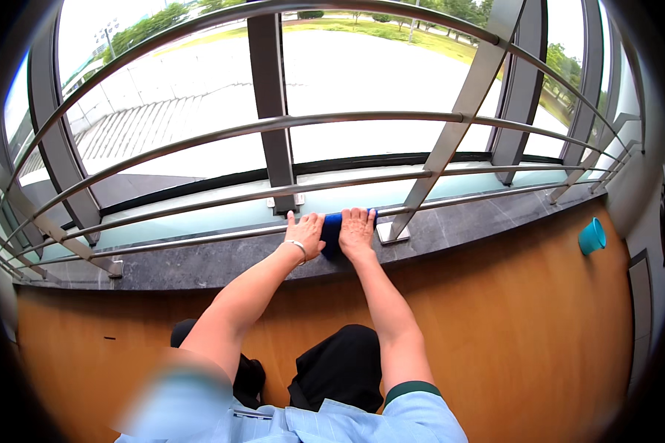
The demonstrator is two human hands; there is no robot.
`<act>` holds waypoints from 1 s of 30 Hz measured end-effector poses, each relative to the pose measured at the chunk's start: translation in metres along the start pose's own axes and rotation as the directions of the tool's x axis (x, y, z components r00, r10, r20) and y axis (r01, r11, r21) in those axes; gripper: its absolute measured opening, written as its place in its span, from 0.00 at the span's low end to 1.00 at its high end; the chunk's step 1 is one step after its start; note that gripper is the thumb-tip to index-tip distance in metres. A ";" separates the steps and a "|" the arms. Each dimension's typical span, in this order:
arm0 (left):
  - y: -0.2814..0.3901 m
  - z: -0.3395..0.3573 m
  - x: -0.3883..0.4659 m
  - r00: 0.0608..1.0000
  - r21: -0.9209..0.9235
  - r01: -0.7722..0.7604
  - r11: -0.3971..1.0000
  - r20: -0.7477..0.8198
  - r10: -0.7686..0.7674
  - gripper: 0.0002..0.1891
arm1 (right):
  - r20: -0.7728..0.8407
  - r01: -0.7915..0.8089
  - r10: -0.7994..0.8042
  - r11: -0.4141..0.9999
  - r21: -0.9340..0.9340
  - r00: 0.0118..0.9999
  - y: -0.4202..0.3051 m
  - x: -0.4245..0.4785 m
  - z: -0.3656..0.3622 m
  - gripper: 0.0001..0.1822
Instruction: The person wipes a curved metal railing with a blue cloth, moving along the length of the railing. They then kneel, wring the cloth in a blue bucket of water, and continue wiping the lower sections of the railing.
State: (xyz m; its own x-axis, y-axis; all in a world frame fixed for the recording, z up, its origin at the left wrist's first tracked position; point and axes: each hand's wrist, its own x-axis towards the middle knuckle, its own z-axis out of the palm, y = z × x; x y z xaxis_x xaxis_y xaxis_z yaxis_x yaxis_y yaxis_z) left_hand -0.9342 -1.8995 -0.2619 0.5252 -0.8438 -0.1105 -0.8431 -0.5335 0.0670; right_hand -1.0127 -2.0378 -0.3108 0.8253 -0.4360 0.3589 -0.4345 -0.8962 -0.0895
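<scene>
A dark blue cloth (333, 235) is draped over the lowest metal rail (233, 234) of a railing, and its lower part hangs against the stone ledge. My left hand (306, 233), with a bangle at the wrist, lies over the rail at the cloth's left edge. Over the cloth's right side, my right hand (357, 230) presses down with its fingers curled across the rail. The flat metal post (449, 133) and its square base plate (392, 232) stand just right of my right hand. What the undersides of my fingers touch is hidden.
Higher rails (360, 117) run above my hands, with window mullions (269, 83) and glass behind them. Below the railing runs a dark stone ledge (183, 268). A turquoise bucket (592, 236) stands at the right on the wooden floor (493, 326). My bent knee (341, 360) is close below the ledge.
</scene>
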 end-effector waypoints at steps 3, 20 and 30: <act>-0.034 -0.003 -0.013 1.000 -0.077 -0.025 0.997 0.007 0.026 0.36 | 0.027 -0.011 0.009 0.997 0.077 1.000 -0.029 0.000 0.002 0.16; -0.040 0.110 0.003 0.946 -0.997 0.026 -0.072 0.048 -0.321 0.19 | 0.235 -0.173 0.126 0.966 0.190 0.964 -0.031 0.002 -0.017 0.26; -0.016 0.119 0.004 0.918 -0.997 0.081 -0.002 0.076 -0.389 0.17 | 0.037 -0.163 0.159 0.947 0.278 0.987 -0.035 0.003 -0.011 0.16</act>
State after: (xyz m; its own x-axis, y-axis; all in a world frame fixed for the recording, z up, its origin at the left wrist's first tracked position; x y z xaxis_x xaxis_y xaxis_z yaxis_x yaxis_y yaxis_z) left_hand -0.9325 -1.8876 -0.3809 0.8014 -0.5628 -0.2026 0.1598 -0.1249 0.9792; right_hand -0.9990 -2.0063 -0.2960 0.7587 -0.5754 0.3054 -0.4452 -0.8003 -0.4016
